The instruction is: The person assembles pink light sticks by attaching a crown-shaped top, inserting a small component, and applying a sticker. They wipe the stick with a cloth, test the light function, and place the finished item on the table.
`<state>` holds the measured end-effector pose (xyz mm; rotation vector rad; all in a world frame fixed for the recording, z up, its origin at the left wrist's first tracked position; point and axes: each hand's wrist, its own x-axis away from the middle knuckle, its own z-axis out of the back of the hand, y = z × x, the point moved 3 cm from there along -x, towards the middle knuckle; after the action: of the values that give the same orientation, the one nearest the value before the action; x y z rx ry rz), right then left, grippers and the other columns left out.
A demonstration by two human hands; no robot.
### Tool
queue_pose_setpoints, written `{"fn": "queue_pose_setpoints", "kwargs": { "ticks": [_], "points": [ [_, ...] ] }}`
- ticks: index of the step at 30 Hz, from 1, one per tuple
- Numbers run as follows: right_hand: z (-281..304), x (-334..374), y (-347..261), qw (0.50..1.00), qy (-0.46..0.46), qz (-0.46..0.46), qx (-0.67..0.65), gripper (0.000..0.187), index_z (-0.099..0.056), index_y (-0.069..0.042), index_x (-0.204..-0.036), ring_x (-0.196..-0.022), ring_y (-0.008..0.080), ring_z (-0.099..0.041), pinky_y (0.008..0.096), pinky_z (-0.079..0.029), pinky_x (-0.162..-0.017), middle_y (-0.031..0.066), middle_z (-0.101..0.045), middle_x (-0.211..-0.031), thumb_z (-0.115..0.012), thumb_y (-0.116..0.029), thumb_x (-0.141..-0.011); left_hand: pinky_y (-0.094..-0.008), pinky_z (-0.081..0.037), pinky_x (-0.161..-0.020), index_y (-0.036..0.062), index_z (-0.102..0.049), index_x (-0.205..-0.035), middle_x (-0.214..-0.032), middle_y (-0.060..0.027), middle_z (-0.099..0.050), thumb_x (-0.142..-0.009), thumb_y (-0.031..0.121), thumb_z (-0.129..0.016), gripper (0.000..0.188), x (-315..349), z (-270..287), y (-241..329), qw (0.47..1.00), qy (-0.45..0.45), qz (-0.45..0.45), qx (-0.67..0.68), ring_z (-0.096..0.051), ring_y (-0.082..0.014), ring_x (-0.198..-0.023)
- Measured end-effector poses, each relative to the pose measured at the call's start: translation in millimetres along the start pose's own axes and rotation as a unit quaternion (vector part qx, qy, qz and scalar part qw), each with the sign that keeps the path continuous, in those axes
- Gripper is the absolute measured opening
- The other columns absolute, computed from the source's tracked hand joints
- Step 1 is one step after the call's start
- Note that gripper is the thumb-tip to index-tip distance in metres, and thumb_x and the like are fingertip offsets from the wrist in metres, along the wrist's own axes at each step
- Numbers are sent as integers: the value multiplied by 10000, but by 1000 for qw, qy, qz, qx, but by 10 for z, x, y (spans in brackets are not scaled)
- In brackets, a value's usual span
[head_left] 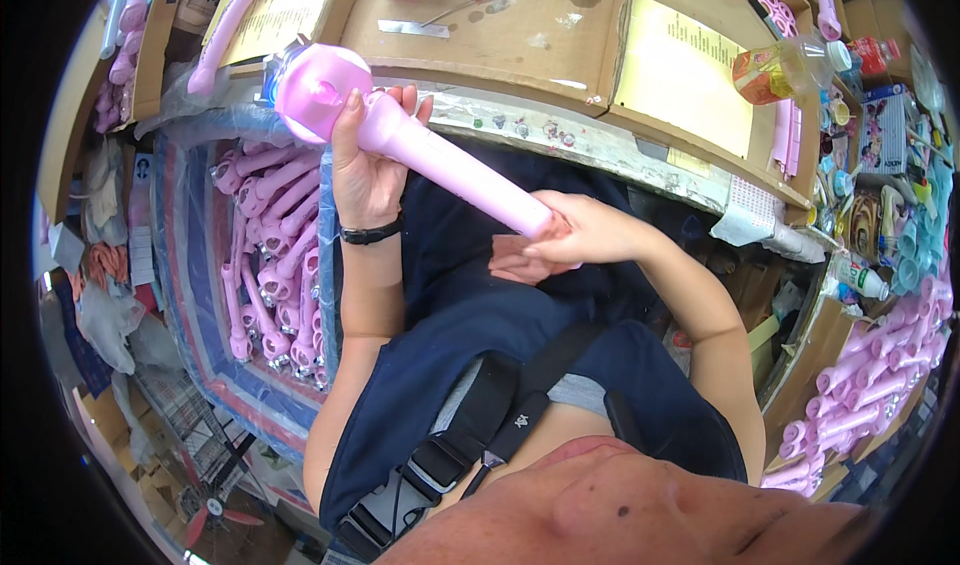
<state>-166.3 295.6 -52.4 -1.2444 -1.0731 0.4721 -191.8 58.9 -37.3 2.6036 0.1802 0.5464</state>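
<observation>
A pink plastic toy wand point(450, 173) slants across in front of me, its round head at the upper left and its handle running down to the right. Close below the head, my left hand point(372, 170) is closed round the wand, a dark band on its wrist. At the handle's lower end my right hand point(598, 227) is closed over a small reddish-pink cloth point(515, 261), which presses against the wand. A bluish, shiny part shows on the far side of the head. The fingertips of my right hand are partly hidden.
A striped bag point(200, 335) full of similar pink pieces stands at my left. Ahead, a cardboard-lined bench point(480, 40) holds a screwdriver point(470, 3), yellow sheets point(680, 75) and a plastic bottle point(785, 70). At the right, a carton point(815, 360) holds stacked pink handles point(870, 380).
</observation>
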Motion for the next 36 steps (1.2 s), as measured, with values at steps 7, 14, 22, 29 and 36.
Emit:
{"fn": "queue_pose_setpoints", "kwargs": {
  "ticks": [7,14,22,29,36],
  "points": [
    [-54,355,88,818,403,330,242,506,-513,45,-1162,-942,240,-592,315,-480,-832,168,-594,-1028,-730,-112,-734,-514,-328,-1067,-71,-502,-1069,-971,-182,-596,-852,173,-655,361,9,113,61,982,-91,-31,161,-591,-310,-987],
    [-177,50,517,824,310,65,-469,293,-580,6,-1027,-533,142,-583,242,-472,-454,100,-623,-783,-476,-253,-938,-468,-318,-1057,60,-416,-1075,-1001,-74,-472,-793,223,-702,434,221,-181,43,917,-364,-112,121,-538,-197,-928],
    [-9,249,317,834,478,243,-135,245,-575,8,-990,-613,198,-582,302,-492,-564,116,-613,-815,-479,-203,-908,-586,-152,-1104,65,-523,-1149,-1119,-119,-609,-794,533,-649,600,273,-257,-83,975,-200,-91,21,-546,-286,-1102],
    [-239,207,319,720,489,438,227,379,-517,3,-1049,-846,282,-570,346,-454,-808,172,-569,-970,-571,-336,-890,-438,-433,-961,91,-523,-1111,-801,-74,-584,-777,620,-584,629,188,-59,-258,993,-76,-78,34,-591,-195,-760],
    [-354,157,649,823,471,186,-256,439,-505,27,-1164,-891,216,-579,323,-513,-743,153,-576,-986,-381,-336,-950,-458,-407,-1001,101,-520,-1141,-862,-70,-584,-762,640,-570,661,198,-81,-235,990,-96,-105,-9,-588,-198,-832]
  ]
}}
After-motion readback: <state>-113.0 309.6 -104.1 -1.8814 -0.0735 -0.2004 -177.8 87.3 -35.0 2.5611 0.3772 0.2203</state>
